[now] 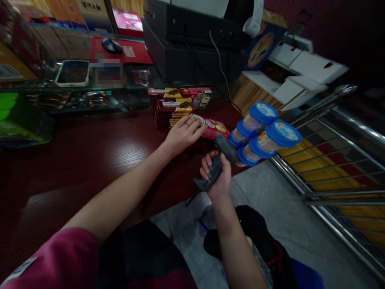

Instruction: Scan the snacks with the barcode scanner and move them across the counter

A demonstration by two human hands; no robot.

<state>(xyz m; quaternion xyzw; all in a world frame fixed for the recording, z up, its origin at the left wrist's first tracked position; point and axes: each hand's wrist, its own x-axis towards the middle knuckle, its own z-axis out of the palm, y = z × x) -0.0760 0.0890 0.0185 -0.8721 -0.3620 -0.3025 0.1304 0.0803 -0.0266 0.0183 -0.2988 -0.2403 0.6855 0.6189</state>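
My right hand [221, 178] is wrapped round the grip of a dark grey handheld barcode scanner [215, 170], its head tilted up near the table's right edge. With fingers stretched out, my left hand [184, 135] lies on or just over the near end of a red snack packet [212, 125]. Behind that hand stand stacked chocolate packets [167, 106] in dark red and yellow wrappers. A red and green box [198, 97] sits beside them. To the right of the scanner are stacked blue-lidded tubs [270, 136]. The left palm's underside is hidden.
A dark red wooden table [90, 160] spans the middle. Behind it, a glass shelf holds a phone [72, 73] and a mouse [112, 45]. Green packages [21, 120] stand at left, black equipment [195, 48] at the back. A metal rack [331, 152] borders the right.
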